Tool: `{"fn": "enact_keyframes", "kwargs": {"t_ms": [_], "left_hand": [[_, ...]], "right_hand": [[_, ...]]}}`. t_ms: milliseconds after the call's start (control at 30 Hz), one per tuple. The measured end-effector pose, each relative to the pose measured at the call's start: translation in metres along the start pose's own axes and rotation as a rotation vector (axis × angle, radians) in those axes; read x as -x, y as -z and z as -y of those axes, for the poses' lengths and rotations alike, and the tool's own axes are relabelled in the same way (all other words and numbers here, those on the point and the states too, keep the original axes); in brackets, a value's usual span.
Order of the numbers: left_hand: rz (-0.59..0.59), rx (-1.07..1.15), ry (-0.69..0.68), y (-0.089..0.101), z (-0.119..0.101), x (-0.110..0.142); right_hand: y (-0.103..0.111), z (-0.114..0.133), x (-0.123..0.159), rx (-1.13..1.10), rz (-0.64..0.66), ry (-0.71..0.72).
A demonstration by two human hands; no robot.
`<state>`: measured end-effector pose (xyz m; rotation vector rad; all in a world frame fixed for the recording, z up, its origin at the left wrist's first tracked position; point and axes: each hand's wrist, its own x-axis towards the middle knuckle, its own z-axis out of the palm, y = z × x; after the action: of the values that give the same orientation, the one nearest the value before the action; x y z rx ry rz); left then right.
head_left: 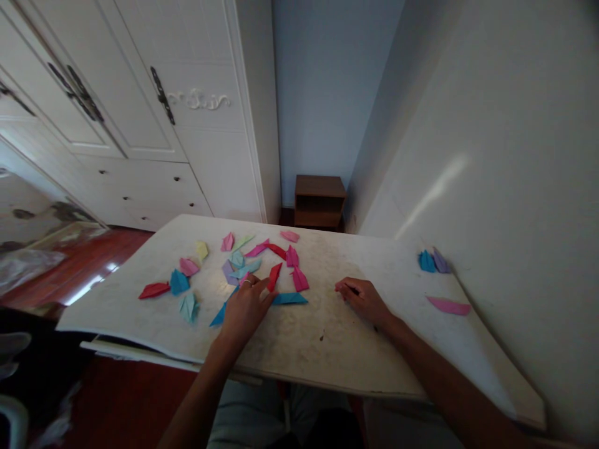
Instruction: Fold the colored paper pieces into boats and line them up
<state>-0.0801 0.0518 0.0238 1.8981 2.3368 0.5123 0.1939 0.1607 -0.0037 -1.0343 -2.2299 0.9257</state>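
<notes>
So there's a big white wardrobe with dark metal handles (140, 93) filling the back left, and a little brown wooden nightstand (320, 201) tucked in the corner behind the pale, slightly scuffed white tabletop (327, 337) that takes up most of the view. A plain white wall runs along the right side.

Both arms come in from the bottom. The left hand (246, 308) lies palm down on the table with its fingers loosely spread, a ring on one of them, and the fingertips sit on or right against a red folded paper piece (274, 275) that stands tilted just beyond them. I can't tell if it's actually pinched or only touched. A flat blue folded paper triangle (290, 299) lies just beside that hand on its right, and another blue sliver (218, 316) pokes out on its left.

The right hand (362, 298) rests on the bare table well apart from the pile, fingers curled in together, close to a fist; can't tell whether there's anything inside.

The rest of the folded bits are scattered across the middle left: pink, teal, lilac, yellow, red (154, 290). Over near the right wall sit a blue and purple pair (433, 261) and a long pink folded piece (449, 305).
</notes>
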Motion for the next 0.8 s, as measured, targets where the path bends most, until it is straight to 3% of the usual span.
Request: {"fn": "enact_keyframes", "kwargs": {"t_ms": [233, 367, 533, 667, 800], "left_hand": [[0.095, -0.091, -0.005, 0.002, -0.004, -0.004], [0.013, -0.026, -0.003, 0.003, 0.001, -0.003], [-0.205, 0.336, 0.008, 0.017, 0.004, 0.005], [-0.149, 0.767, 0.104, 0.032, 0.0, 0.015], [-0.089, 0.961, 0.093, 0.04, -0.007, 0.023]], "right_hand": [[-0.001, 0.002, 0.003, 0.12, 0.016, 0.021], [-0.002, 0.003, 0.005, 0.129, 0.019, 0.024], [-0.002, 0.008, 0.008, 0.166, 0.015, 0.017], [-0.002, 0.009, 0.009, 0.173, 0.022, 0.015], [-0.001, 0.008, 0.009, 0.162, 0.028, -0.004]]}}
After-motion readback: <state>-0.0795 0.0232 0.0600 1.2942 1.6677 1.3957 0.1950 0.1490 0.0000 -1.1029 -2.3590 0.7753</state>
